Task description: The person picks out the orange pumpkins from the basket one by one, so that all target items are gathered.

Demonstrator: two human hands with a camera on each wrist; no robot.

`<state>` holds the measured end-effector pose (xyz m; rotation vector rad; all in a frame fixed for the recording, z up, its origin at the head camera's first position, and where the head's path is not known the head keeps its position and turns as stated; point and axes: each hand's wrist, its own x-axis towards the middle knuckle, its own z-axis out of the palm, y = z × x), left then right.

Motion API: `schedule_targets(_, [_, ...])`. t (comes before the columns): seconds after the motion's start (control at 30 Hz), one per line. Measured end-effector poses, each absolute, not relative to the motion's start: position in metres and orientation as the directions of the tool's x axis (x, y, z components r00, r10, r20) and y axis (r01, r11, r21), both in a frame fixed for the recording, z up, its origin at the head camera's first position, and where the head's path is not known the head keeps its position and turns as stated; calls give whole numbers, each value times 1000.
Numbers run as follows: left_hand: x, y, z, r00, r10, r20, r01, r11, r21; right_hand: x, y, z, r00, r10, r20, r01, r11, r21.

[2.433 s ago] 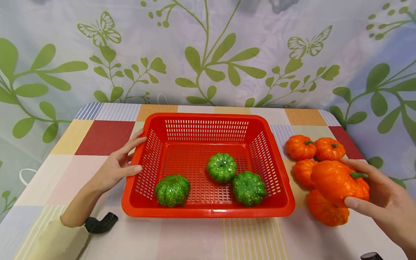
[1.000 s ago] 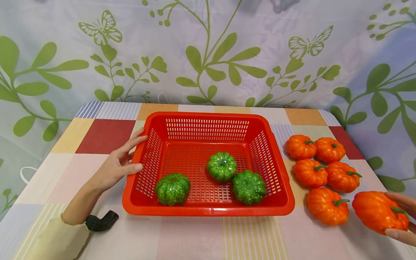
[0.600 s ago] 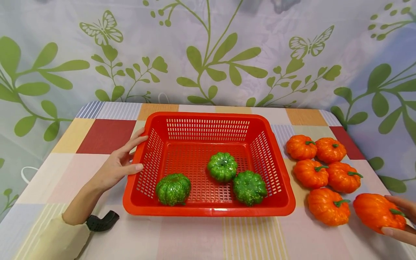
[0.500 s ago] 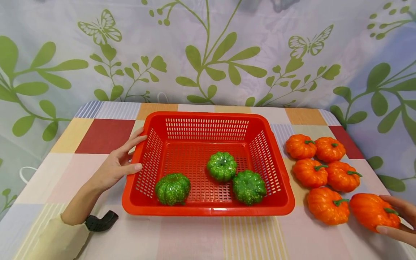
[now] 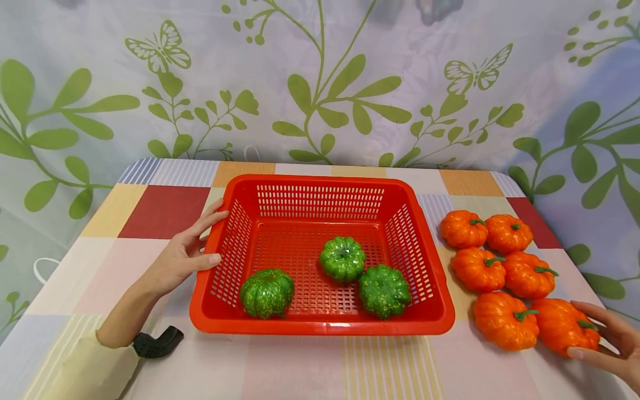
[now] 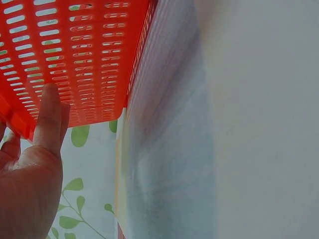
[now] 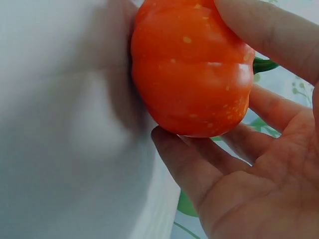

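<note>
In the head view, a red plastic basket [image 5: 322,326] holds 3 green pumpkins, one of them a speckled green pumpkin [image 5: 267,293] at the front left. My left hand [image 5: 181,256] rests on the basket's left rim, thumb and fingertips over the edge. In the left wrist view, a straight finger [image 6: 48,122] lies along its slotted outer wall. At the right, my right hand [image 5: 622,347] grips an orange pumpkin [image 5: 560,326] with a green stem. The right wrist view shows its thumb [image 7: 269,35] on one side of this pumpkin and fingers on the other.
Several more orange pumpkins stand in pairs right of the basket, including a front orange pumpkin [image 5: 504,322] beside the gripped one. A checked cloth [image 5: 280,366] covers the table. A leaf-patterned curtain [image 5: 350,78] hangs behind it.
My right hand carried the orange pumpkin off the group to the right, then brought it left and down beside the front orange pumpkin. My left hand stays on the basket rim.
</note>
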<state>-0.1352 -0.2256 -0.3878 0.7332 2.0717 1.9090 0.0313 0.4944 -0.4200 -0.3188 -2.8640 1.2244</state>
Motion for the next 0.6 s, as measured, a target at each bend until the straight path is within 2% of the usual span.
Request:
schedule_targets(0.33, [-137,-226,-388,-845,507,168,210,26,977,29,486,-420,-968,223,-111,237,683,-691])
schedule_targets(0.6, [-137,-226,-388,-842,512,170,205,12,979,28,484,-418,-974,209,-88,212,699,-684])
